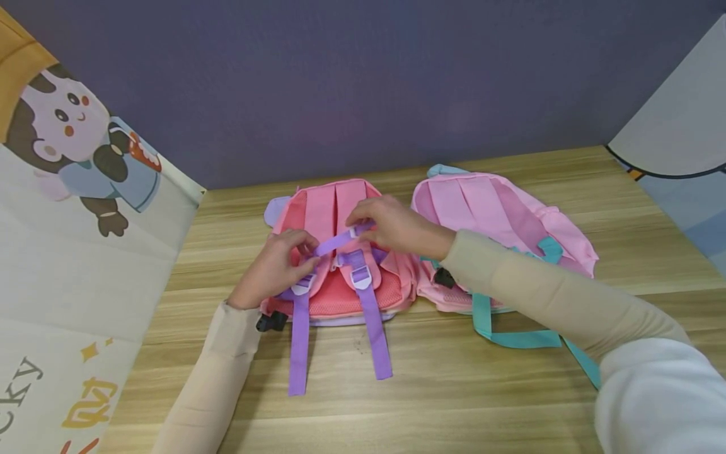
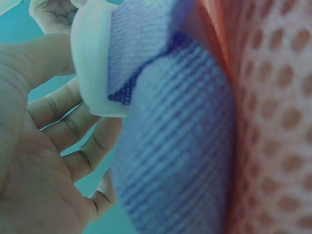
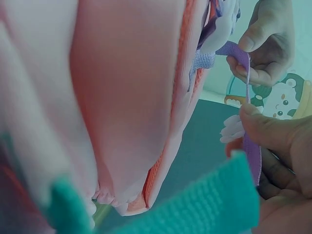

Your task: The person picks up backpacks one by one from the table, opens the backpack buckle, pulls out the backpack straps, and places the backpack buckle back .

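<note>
A coral-pink backpack (image 1: 323, 214) lies on the table with its shoulder straps facing up. Over it, a purple chest strap (image 1: 334, 242) runs between the two hands. My left hand (image 1: 276, 263) pinches one end between thumb and fingers. Farther along, my right hand (image 1: 391, 222) grips the strap beside a white plastic buckle piece (image 3: 233, 129). Below the hands, two purple webbing straps (image 1: 375, 337) pass through white adjusters (image 1: 361, 277) and hang toward the front. In the left wrist view, a white adjuster (image 2: 92, 58) and purple webbing cover part of the left fingers.
A light-pink backpack (image 1: 471, 202) with teal straps (image 1: 522, 339) lies to the right, touching the coral one, partly under my right forearm. Behind the wooden table (image 1: 340, 410) stands a dark blue panel (image 1: 363, 88); a printed white panel (image 1: 85, 265) stands left.
</note>
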A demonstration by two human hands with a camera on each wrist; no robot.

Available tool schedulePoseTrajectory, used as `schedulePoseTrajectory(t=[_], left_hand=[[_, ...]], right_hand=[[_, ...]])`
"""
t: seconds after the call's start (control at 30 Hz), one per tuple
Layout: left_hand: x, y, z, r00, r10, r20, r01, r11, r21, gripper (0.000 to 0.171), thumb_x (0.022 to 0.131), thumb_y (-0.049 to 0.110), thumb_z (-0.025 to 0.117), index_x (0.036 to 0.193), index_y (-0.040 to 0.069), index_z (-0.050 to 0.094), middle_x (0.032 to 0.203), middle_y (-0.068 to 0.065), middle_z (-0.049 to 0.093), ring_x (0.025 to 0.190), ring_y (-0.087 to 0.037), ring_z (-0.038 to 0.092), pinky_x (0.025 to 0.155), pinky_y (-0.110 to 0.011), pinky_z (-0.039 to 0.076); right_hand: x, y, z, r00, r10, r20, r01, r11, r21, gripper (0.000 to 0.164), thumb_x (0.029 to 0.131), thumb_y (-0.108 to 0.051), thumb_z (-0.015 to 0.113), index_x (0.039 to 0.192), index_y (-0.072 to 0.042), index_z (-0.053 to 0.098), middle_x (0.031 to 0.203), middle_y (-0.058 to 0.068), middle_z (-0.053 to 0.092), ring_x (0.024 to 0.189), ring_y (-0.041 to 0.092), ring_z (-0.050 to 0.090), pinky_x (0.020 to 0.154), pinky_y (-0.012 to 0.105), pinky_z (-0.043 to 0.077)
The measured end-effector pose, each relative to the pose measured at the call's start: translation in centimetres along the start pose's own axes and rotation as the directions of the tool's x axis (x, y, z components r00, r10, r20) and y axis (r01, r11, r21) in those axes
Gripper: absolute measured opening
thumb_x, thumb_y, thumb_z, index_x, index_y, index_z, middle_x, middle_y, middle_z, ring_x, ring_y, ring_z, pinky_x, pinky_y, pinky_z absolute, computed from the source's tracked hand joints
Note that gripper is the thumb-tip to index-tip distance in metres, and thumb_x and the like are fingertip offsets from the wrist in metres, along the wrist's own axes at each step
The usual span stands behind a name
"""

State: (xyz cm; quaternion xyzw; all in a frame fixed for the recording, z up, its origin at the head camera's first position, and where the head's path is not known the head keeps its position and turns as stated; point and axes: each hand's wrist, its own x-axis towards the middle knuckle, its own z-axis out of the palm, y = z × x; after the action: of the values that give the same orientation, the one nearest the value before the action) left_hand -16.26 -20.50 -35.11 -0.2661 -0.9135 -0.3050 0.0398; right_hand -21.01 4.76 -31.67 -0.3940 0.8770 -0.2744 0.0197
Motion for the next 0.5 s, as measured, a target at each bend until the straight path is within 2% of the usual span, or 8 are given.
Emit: schedulePoseTrajectory(t=[0.2, 0.5], left_hand=[[0.03, 0.01, -0.02, 1.000, 0.002, 0.000, -0.002, 1.000, -0.005, 0.020, 0.079, 0.009, 0.077, 0.094, 0.010, 0.065, 0.085, 0.002, 0.060, 0.081, -0.015, 0.056, 0.082, -0.038, 0.034], [-0.01, 0.00, -0.08, 1.000, -0.012, 0.011, 0.012, 1.000, -0.018, 0.020, 0.080, 0.009, 0.076, 0.096, 0.010, 0.064, 0.087, 0.002, 0.061, 0.082, -0.015, 0.056, 0.078, -0.039, 0.042]], right_hand=[[-0.15, 0.21, -0.11, 1.000, -0.009, -0.012, 0.010, 1.000, 0.024, 0.029, 0.081, -0.007, 0.075, 0.109, -0.007, 0.070, 0.103, 0.001, 0.066, 0.093, 0.016, 0.060, 0.085, 0.031, 0.046], [-0.44, 0.46, -0.46, 1.000, 0.020, -0.008, -0.020, 0.999, 0.030, 0.029, 0.080, -0.007, 0.075, 0.109, -0.008, 0.069, 0.105, 0.000, 0.066, 0.098, 0.015, 0.060, 0.087, 0.030, 0.046]])
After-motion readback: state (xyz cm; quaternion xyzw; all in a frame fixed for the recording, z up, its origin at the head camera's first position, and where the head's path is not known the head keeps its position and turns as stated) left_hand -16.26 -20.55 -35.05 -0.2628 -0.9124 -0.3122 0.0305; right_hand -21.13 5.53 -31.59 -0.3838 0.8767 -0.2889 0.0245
